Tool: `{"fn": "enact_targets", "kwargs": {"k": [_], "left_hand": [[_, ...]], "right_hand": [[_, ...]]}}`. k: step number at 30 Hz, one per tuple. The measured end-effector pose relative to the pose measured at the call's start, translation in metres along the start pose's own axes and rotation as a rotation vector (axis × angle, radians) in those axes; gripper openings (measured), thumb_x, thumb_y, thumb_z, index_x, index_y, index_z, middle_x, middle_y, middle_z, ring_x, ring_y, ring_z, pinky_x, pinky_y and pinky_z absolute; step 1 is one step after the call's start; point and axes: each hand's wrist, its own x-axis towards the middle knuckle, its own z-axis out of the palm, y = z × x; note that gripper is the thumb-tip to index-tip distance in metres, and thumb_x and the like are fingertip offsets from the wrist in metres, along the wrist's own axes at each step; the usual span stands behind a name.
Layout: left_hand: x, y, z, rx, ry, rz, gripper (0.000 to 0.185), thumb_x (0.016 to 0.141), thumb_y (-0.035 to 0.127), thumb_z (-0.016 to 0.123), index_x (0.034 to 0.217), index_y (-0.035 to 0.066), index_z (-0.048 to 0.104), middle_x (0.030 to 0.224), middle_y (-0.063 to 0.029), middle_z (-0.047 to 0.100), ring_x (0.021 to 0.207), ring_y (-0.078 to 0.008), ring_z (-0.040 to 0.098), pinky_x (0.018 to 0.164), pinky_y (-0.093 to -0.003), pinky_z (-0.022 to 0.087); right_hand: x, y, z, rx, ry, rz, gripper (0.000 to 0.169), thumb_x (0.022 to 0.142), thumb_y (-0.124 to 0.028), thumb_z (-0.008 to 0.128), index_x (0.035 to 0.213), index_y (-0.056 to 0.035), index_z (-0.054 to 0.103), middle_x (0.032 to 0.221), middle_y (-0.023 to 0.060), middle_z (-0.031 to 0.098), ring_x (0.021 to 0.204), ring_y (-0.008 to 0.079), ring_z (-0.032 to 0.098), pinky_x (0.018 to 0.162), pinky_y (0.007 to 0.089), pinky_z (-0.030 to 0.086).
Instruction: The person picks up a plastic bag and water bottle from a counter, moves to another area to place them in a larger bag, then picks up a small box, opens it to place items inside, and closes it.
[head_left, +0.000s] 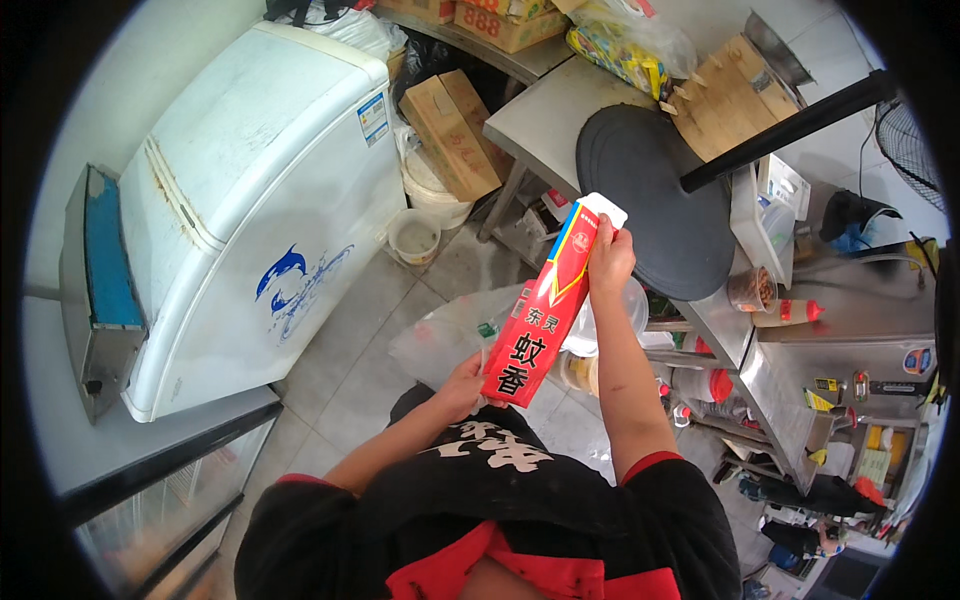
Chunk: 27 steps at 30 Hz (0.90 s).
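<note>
A long red cardboard mosquito-coil box (544, 315) is held at a slant in front of me. It bears large black writing, and a white flap (602, 206) shows at its far end. My right hand (611, 259) grips the upper part, thumb along the face. Near the bottom end, my left hand (463, 390) is closed at the box's edge, its fingers partly hidden. A translucent plastic bag (439, 330) hangs beside and behind the box, close to the left hand. Another red printed surface (517, 304) shows behind the box; I cannot tell whether it is separate.
A white chest freezer (322, 217) stands at left. Ahead are a white bucket (431, 184), a small tub (414, 234) and a cardboard carton (457, 135). A steel table (555, 105) and a round black base with a pole (645, 202) are at right, beside a steel counter (787, 397).
</note>
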Motion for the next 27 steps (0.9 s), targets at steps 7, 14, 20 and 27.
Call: {"fn": "enact_targets", "kwargs": {"k": [7,14,20,27], "left_hand": [[-0.015,0.015,-0.003,0.023,0.107,-0.012,0.030,0.090,0.011,0.043,0.120,0.005,0.040,0.107,-0.0091,0.054,0.091,-0.0191,0.058,0.076,-0.0332,0.051],[-0.020,0.004,-0.018,0.220,-0.054,0.186,0.042,0.091,0.007,0.037,0.132,0.005,0.029,0.109,-0.0025,0.049,0.097,-0.0101,0.048,0.084,-0.0237,0.041],[-0.043,0.044,-0.011,0.439,-0.234,0.195,0.052,0.081,-0.002,0.039,0.132,0.004,0.030,0.114,-0.0003,0.046,0.105,-0.0073,0.042,0.090,-0.0208,0.031],[-0.057,0.059,0.000,0.599,-0.254,0.373,0.077,0.067,0.007,0.067,0.130,-0.004,0.022,0.128,-0.0133,0.037,0.121,-0.0228,0.035,0.099,-0.0293,0.028]], "right_hand": [[-0.012,0.016,0.010,0.465,-0.312,0.110,0.046,0.083,-0.036,0.055,0.105,0.0029,0.050,0.094,0.0090,0.058,0.086,0.0179,0.055,0.078,0.0310,0.042],[-0.070,0.033,-0.033,1.221,-1.188,0.355,0.071,0.070,-0.036,0.069,0.124,-0.0048,0.035,0.120,0.0066,0.047,0.110,0.0214,0.047,0.093,0.0361,0.037],[-0.077,0.032,-0.049,1.082,-1.057,0.191,0.091,0.050,-0.031,0.082,0.122,0.0013,0.038,0.113,0.0106,0.051,0.104,0.0225,0.051,0.090,0.0360,0.040],[-0.093,0.001,-0.062,0.979,-1.268,0.057,0.089,0.048,-0.019,0.082,0.123,0.0006,0.039,0.113,0.0071,0.048,0.102,0.0191,0.049,0.090,0.0355,0.040]]}}
